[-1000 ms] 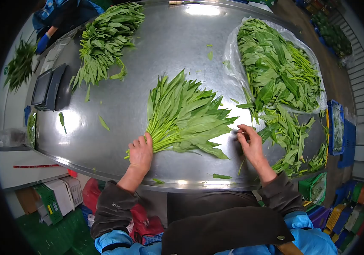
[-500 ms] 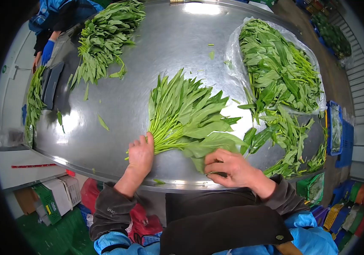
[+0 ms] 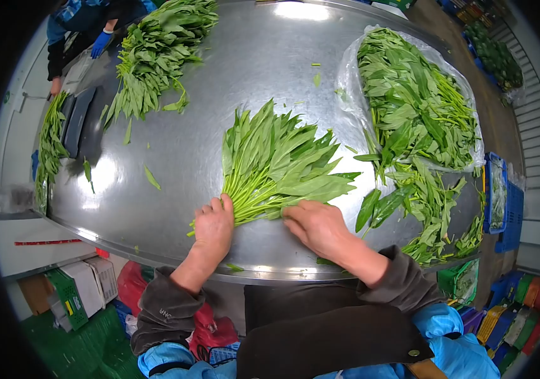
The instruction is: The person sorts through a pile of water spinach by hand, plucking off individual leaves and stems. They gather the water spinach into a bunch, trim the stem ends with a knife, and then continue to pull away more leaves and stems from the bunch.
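My left hand (image 3: 213, 222) is closed round the stems of a bunch of water spinach (image 3: 276, 158), just above the steel table near its front edge. The leaves fan out away from me and to the right. The cut stem ends stick out on the left of that hand. At the bunch's lower right side is my right hand (image 3: 320, 228), with curled fingers touching the stems and lower leaves. Its fingertips are partly hidden, so what they pinch does not show. A bit of green leaf (image 3: 325, 261) lies under the right wrist.
On the steel table (image 3: 181, 145), a plastic bag of greens (image 3: 418, 95) stands at right, with loose greens (image 3: 431, 208) before it. Another pile (image 3: 159, 57) lies back left. A co-worker's blue-gloved hand (image 3: 101, 44) is beyond it, near a dark tray (image 3: 79, 123). Crates (image 3: 497, 189) stand right.
My right hand has moved up and left, from a drooping leaf to the stems. That large leaf no longer hangs from the bunch. The co-worker's gloved hand has moved up and right.
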`<action>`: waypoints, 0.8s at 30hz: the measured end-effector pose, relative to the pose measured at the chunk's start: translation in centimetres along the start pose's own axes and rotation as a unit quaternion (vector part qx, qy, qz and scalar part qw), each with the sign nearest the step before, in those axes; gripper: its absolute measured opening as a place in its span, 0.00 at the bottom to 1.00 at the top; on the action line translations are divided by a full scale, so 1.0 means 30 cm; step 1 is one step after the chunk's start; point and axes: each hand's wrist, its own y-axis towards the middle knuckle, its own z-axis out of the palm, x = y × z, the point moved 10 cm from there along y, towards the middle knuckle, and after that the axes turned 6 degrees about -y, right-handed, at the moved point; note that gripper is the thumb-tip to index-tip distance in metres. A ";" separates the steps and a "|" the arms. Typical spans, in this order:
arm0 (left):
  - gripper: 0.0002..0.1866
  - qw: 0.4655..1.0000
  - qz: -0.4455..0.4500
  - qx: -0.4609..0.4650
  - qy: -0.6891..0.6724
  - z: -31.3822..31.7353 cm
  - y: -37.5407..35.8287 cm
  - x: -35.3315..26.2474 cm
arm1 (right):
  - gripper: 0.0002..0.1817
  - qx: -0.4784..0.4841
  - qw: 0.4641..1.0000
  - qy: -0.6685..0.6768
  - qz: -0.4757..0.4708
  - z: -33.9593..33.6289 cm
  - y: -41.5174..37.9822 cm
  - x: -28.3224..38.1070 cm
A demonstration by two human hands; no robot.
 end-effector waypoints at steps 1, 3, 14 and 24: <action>0.25 1.000 0.000 0.005 0.000 -0.001 0.002 -0.002 | 0.09 0.010 0.999 -0.037 0.005 0.039 0.008 -0.008; 0.26 1.000 0.002 0.008 0.002 -0.002 0.002 -0.007 | 0.07 0.020 0.997 -0.075 0.010 0.100 0.026 -0.025; 0.27 0.998 0.022 0.061 -0.027 -0.028 0.020 -0.003 | 0.07 -0.107 0.984 -0.125 -0.070 0.096 0.130 -0.030; 0.22 0.994 0.032 0.055 -0.087 -0.018 0.027 0.004 | 0.06 -0.097 0.976 -0.152 -0.125 0.115 0.177 -0.026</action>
